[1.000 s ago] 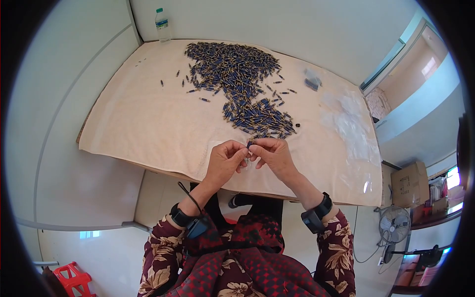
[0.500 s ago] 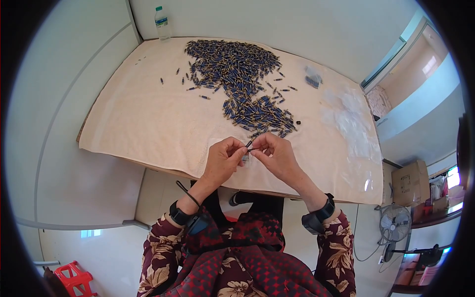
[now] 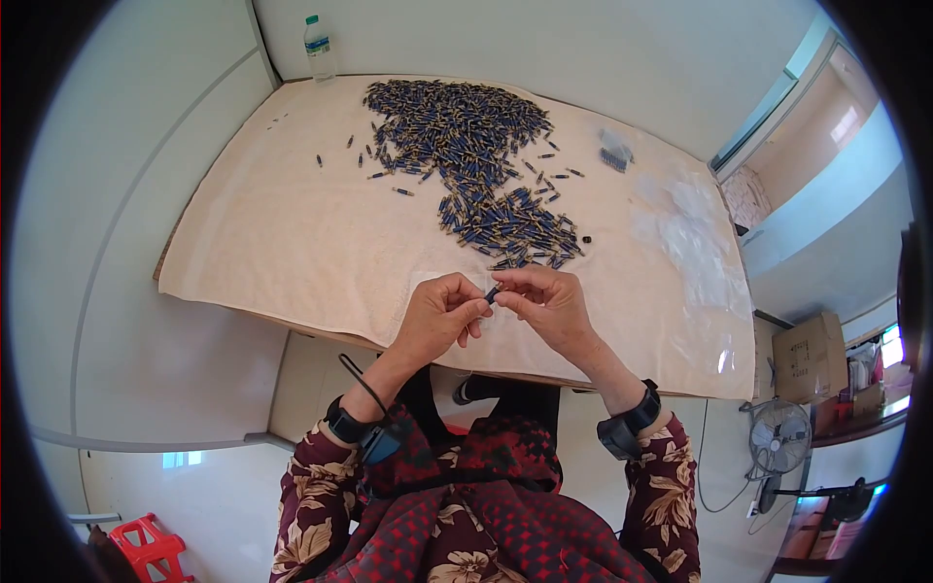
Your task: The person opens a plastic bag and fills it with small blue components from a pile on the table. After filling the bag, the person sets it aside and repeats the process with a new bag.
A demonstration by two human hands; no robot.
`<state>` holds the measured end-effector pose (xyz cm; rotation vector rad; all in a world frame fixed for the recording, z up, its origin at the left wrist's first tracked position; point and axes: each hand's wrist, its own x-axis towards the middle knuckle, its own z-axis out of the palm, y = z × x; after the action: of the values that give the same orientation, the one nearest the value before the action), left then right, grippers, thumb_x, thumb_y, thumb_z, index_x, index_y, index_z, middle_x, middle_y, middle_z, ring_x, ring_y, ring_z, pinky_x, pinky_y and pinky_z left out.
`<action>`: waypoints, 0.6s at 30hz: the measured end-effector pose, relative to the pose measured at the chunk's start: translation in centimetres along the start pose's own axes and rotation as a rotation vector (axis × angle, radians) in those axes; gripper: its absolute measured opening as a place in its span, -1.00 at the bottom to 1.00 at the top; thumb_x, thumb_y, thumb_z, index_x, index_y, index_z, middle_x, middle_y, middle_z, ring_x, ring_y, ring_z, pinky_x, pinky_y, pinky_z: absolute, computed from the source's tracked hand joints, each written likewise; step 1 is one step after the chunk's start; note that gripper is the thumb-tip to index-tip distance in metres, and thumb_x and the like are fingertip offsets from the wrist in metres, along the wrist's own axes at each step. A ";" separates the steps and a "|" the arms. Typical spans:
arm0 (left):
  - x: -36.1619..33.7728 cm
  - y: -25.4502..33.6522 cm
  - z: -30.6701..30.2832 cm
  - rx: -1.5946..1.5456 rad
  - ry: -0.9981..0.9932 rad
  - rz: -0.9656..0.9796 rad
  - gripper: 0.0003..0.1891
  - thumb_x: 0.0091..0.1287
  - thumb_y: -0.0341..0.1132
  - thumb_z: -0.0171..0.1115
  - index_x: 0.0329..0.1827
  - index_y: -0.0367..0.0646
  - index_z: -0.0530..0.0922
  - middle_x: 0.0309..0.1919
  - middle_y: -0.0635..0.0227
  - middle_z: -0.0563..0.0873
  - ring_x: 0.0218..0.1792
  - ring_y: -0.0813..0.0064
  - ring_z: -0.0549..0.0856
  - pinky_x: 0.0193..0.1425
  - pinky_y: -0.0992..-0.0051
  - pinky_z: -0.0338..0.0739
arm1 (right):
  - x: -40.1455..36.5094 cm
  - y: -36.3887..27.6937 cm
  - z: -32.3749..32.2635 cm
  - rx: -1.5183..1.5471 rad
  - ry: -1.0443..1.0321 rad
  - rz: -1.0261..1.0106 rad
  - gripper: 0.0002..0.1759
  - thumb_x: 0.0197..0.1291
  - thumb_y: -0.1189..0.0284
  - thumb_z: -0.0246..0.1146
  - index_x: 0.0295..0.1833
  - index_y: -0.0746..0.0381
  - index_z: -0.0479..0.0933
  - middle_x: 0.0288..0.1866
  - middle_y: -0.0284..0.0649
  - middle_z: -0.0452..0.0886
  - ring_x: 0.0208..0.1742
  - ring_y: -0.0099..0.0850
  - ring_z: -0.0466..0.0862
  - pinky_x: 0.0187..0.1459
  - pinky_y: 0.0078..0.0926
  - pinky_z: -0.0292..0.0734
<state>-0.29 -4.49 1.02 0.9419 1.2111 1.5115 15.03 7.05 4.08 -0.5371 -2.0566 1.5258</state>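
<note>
A small dark blue cylindrical piece with a brass-coloured end (image 3: 493, 294) is held at a slant between my two hands, just above the near part of the cloth. My left hand (image 3: 442, 311) pinches its lower end between thumb and fingers. At the upper end, the thumb and fingertips of my right hand (image 3: 546, 306) close on it from the right. Just beyond my fingers, many similar blue and brass pieces (image 3: 510, 222) lie loose, running back into a large pile (image 3: 457, 121).
A cream cloth (image 3: 292, 233) covers the table. Clear plastic bags (image 3: 695, 253) lie on the right, near a small bag of dark pieces (image 3: 614, 155). One black bit (image 3: 586, 239) sits beside the pile. A water bottle (image 3: 319, 51) stands at the back left.
My right fingers have shifted slightly around the piece, and more of its blue body shows between my hands. The pile has not visibly changed.
</note>
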 end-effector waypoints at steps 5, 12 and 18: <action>0.2 0.3 -0.6 0.016 -0.033 -0.050 -0.93 0.34 -0.49 0.22 -0.30 -0.32 0.52 -0.42 0.24 0.71 -0.58 0.65 0.62 -0.64 0.69 0.47 | -0.3 -0.4 -0.4 0.022 -0.022 0.069 -0.80 0.14 0.52 0.38 -0.10 0.31 0.67 -0.35 -0.33 0.68 -0.41 -0.69 0.59 -0.44 -0.75 0.48; 0.7 0.3 -0.8 0.079 -0.052 -0.078 -0.93 0.32 -0.50 0.23 -0.30 -0.31 0.53 -0.44 0.27 0.71 -0.60 0.68 0.61 -0.66 0.71 0.45 | -0.8 0.0 -1.4 0.028 -0.080 0.222 -0.84 0.16 0.56 0.36 -0.14 0.36 0.66 -0.34 -0.25 0.70 -0.33 -0.61 0.68 -0.42 -0.71 0.57; 0.9 0.3 -0.7 0.309 -0.064 -0.165 -0.86 0.26 -0.47 0.30 -0.15 -0.27 0.57 -0.30 0.27 0.73 -0.41 0.54 0.67 -0.43 0.55 0.60 | -1.9 2.2 -1.8 0.080 0.037 0.210 -0.87 0.16 0.60 0.35 -0.17 0.38 0.65 -0.36 -0.23 0.70 -0.36 -0.57 0.69 -0.34 -0.67 0.64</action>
<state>-1.26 -3.81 1.12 1.0544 1.4646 1.1764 17.66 7.94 2.06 -0.7644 -1.9518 1.6959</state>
